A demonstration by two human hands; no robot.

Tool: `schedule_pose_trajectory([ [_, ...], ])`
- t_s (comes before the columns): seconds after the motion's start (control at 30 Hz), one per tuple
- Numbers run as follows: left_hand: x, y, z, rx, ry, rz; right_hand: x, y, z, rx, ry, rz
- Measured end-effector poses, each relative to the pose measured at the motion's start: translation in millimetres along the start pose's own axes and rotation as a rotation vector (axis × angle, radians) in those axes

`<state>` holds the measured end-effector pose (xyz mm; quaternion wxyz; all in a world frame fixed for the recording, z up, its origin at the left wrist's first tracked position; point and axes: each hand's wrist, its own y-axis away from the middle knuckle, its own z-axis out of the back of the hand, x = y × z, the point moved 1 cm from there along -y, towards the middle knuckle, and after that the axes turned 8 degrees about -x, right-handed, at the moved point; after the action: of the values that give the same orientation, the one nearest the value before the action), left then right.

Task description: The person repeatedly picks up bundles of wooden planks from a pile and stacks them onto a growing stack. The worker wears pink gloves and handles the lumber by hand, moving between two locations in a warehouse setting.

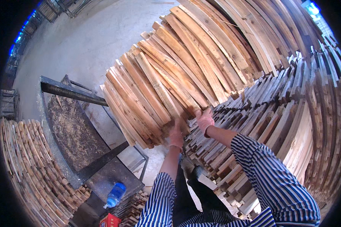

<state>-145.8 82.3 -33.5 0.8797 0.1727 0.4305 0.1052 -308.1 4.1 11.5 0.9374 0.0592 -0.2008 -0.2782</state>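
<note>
Nearest, striped sleeves (280,181) lead both forearms out over a dark-trousered lap or legs. Off to the left are a blue bottle (116,193) and a red box (110,220), probably set there to stay within reach yet outside the working space; whether the bottle stands or lies, I cannot tell. The left hand (175,137), in a pinkish glove, meets the near end of a slanting plank (154,81); it is blurred, so its grip cannot be told. The right hand (205,120), gloved too (presumably against splinters), lies at neighbouring plank ends, fingers partly bent, its hold equally uncertain. Both keep to the near ends, likely because these face the person. The plank rests atop a broad row of planks (189,45), laid side by side, apparently so that each end stays accessible. To the right, stacked timber (259,130) rises in close layers; to the left, a dark metal frame (72,90) borders a panel strewn with wood debris. Farther out spreads pale floor (91,38). As for writing, the red box bears light marks too small to read; elsewhere no label is legible
</note>
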Motion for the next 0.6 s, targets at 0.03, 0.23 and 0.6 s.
schedule_pose_trajectory([
  [0.03,0,-2,-2,-0.041,0.037,-0.029,-4,-13,-5,0.095,-0.103,-0.104],
  [0.23,-37,-23,-13,0.069,1.281,0.477,-21,-54,-12,0.28,-0.466,-0.285],
  [0.6,-29,-39,-32,0.044,1.648,0.597,-17,-53,12,0.364,-0.307,-0.288],
])
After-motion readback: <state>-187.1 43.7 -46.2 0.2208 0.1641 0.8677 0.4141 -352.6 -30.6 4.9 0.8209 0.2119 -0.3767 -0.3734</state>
